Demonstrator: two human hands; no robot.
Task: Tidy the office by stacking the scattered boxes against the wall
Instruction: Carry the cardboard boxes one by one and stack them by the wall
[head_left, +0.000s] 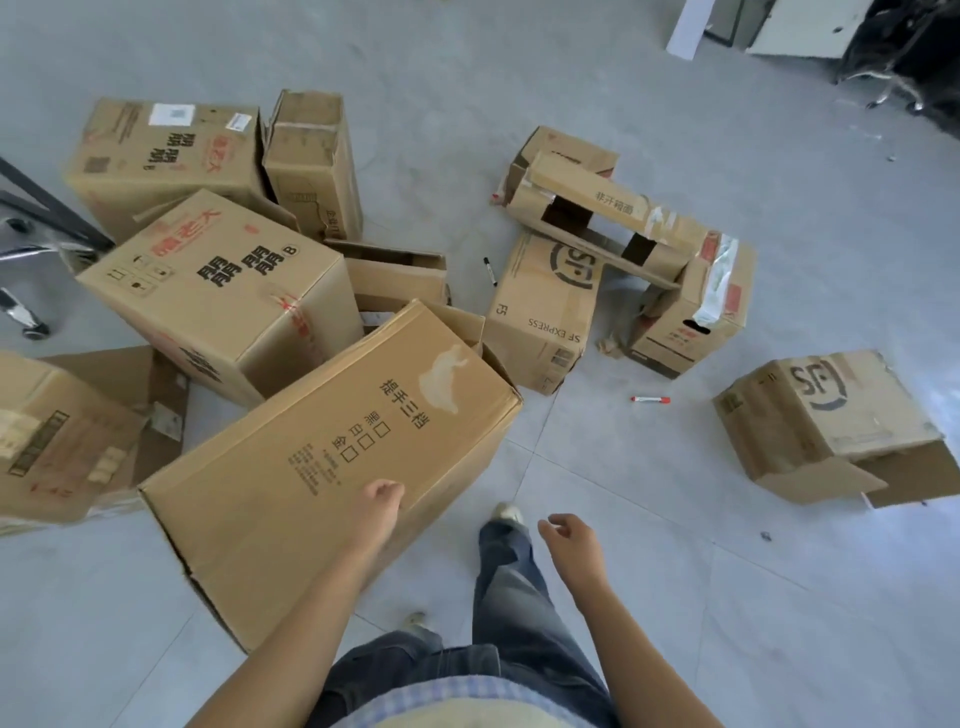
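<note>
Several brown cardboard boxes lie scattered on the grey tiled floor. The nearest, a long box with black Chinese print (322, 457), lies tilted at the lower left of centre. My left hand (382, 501) hovers over or touches its near right edge with the fingers loosely curled, holding nothing. My right hand (571, 540) hangs in the air above the floor, to the right of my leg, fingers relaxed and holding nothing. Behind the long box stands a big box with red and black print (218, 291). An SF Express box (545, 312) lies at centre, another SF box (831, 421) at the right.
A torn, open box (602, 223) leans over other boxes behind centre. A red marker (650, 399) and a black marker (490, 271) lie on the floor. Chair wheels and a black frame (31, 228) sit at the left edge; white furniture (800, 31) at the far right.
</note>
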